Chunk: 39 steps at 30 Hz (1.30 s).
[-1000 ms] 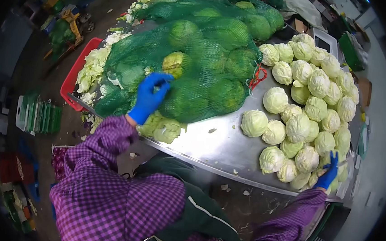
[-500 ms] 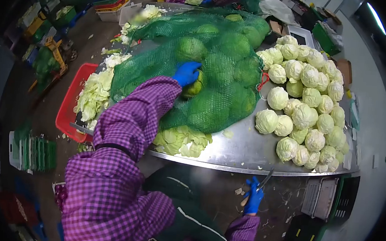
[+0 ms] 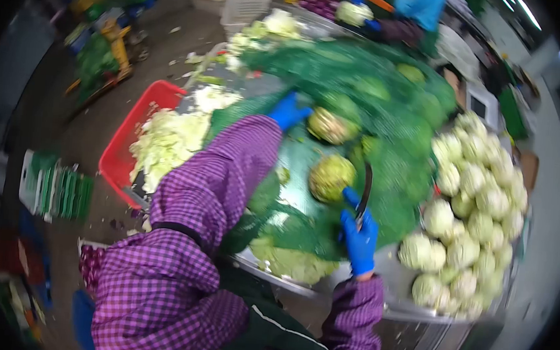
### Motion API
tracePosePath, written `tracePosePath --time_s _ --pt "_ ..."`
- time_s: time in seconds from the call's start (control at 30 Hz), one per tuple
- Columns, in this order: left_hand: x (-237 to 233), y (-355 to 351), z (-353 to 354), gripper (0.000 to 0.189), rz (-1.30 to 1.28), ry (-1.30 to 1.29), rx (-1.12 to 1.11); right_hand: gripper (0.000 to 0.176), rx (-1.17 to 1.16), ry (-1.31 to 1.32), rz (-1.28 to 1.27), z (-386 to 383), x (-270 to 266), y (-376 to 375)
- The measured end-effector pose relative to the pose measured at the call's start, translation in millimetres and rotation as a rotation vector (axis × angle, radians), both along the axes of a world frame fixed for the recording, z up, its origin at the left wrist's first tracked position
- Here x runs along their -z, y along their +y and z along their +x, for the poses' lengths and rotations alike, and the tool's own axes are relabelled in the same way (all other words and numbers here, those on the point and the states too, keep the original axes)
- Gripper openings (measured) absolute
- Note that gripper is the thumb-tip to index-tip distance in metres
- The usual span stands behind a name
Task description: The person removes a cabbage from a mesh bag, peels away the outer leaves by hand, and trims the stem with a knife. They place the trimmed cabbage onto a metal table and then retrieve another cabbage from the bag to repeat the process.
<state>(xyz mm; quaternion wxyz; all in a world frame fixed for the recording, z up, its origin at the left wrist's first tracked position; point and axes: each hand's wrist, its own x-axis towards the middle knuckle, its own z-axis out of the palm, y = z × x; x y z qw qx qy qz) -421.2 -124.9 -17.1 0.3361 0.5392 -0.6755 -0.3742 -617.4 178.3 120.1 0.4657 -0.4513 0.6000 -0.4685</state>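
Note:
My left hand (image 3: 291,112), in a blue glove and slightly blurred, grips the edge of a green mesh sack (image 3: 397,151) on the metal table. Just right of its fingers, an untrimmed cabbage (image 3: 332,124) shows at the sack's opening. Nearer to me lies a second yellow-green cabbage (image 3: 331,178), uncovered on the mesh. My right hand (image 3: 359,240), also gloved in blue, is closed around a knife (image 3: 366,185) with its dark curved blade pointing up, close beside that cabbage. More cabbages show through the netting.
Trimmed pale cabbages (image 3: 478,210) are piled at the table's right. A red crate (image 3: 119,142) at the left has cut leaves (image 3: 171,141) beside and over it. Loose leaves (image 3: 293,261) lie at the front edge. Across the table, another person's gloved hands hold a cabbage (image 3: 354,13).
The mesh has been drawn back, baring two cabbages. My left hand has left the cabbage it was on. My right hand has risen with the knife from below the table edge to over the sack.

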Motion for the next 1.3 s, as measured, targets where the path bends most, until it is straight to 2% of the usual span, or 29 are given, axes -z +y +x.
tracePosePath --time_s 0.03,0.07,0.13,0.17,0.2,0.23,0.3,0.37,0.43,0.47,0.5,0.53,0.57,0.63,0.67,0.7,0.73,0.77,0.8,0.9,0.93,0.97,1.03,1.07,1.1,1.17,1.2,1.27,1.3 --pt "6 -7 -2 0.072 0.055 0.101 0.058 0.042 -0.041 0.140 0.034 -9 26 -43" --pt "-1 -3 -7 0.070 0.192 0.360 0.118 0.042 -0.017 0.068 0.026 -8 35 -84" --pt "7 -9 -17 0.064 0.210 0.360 0.127 0.037 0.085 0.117 0.091 -19 72 -159" --pt "32 -22 -28 0.063 0.293 0.449 0.103 0.029 0.089 0.102 0.094 -35 98 -192" --pt "66 -35 -41 0.066 0.341 0.464 0.115 0.023 0.225 0.140 0.184 -46 115 -220" --pt "15 -14 -29 0.071 0.382 0.588 0.282 0.023 0.293 0.127 0.169 -45 106 -231" --pt "27 -13 -44 0.077 0.804 0.668 0.223 0.020 0.288 0.031 0.119 -54 114 -250" --pt "20 -10 -50 0.077 0.837 0.764 0.202 0.028 0.363 0.184 0.010 -63 140 -266" --pt "28 -4 -56 0.077 0.872 0.857 0.187 0.033 0.296 0.141 0.091 -55 124 -262" --pt "38 -3 -61 0.076 0.890 1.036 0.169 0.038 0.242 0.089 0.165 -46 111 -255" --pt "46 -4 -63 0.076 0.897 1.213 0.151 0.045 0.251 0.083 0.063 -29 103 -244" --pt "52 3 -61 0.072 0.869 1.371 0.191 0.047 0.204 0.310 0.013 -22 98 -230" --pt "51 15 -50 0.072 0.870 1.372 0.179 0.049 0.154 0.529 -0.035 -10 91 -213" --pt "27 49 -15 0.082 1.152 1.763 0.318 0.049 0.036 0.576 -0.228 34 47 -168" --pt "6 70 1 0.077 1.090 1.773 0.218 0.048 -0.001 0.592 -0.333 54 30 -145" --pt "-16 93 22 0.068 1.222 2.007 0.371 0.047 -0.037 0.611 -0.437 69 12 -122" --pt "-29 116 36 0.066 1.171 2.052 0.422 0.047 -0.039 0.336 -0.246 81 -10 -99" --pt "-37 139 49 0.064 1.066 2.026 0.404 0.046 -0.039 0.063 -0.052 89 -28 -78" --pt "-44 163 63 0.062 0.973 1.985 0.372 0.049 -0.060 -0.065 -0.055 92 -36 -62" --pt "-50 229 104 0.057 0.664 1.743 0.186 0.054 -0.052 -0.058 -0.003 90 -24 -32" --pt "-49 246 122 0.055 0.542 1.605 0.102 0.060 -0.119 0.045 0.078 87 -17 -24" --pt "-48 263 140 0.054 0.348 1.357 0.006 0.061 -0.212 0.289 0.030 81 11 -16" --pt "-54 297 184 0.053 0.138 1.014 -0.173 0.060 -0.308 0.395 -0.149 94 41 -1" --pt "-24 315 215 0.072 0.657 1.838 -0.120 0.057 -0.382 0.331 -0.084 105 58 1" --pt "-63 323 218 0.056 0.518 1.402 -0.311 0.053 -0.455 0.266 -0.020 123 59 3" --pt "-96 342 228 0.064 0.407 1.345 -0.293 0.048 -0.453 -0.291 0.299 175 43 4" --pt "-90 349 237 0.064 0.407 1.339 -0.293 0.047 -0.450 -0.346 0.264 198 53 4" --pt "-68 362 258 0.064 0.151 0.855 -0.318 0.046 -0.444 -0.439 0.198 246 83 1" --pt "-62 368 264 0.062 0.068 0.732 -0.348 0.046 -0.442 -0.471 0.167 266 96 -2"
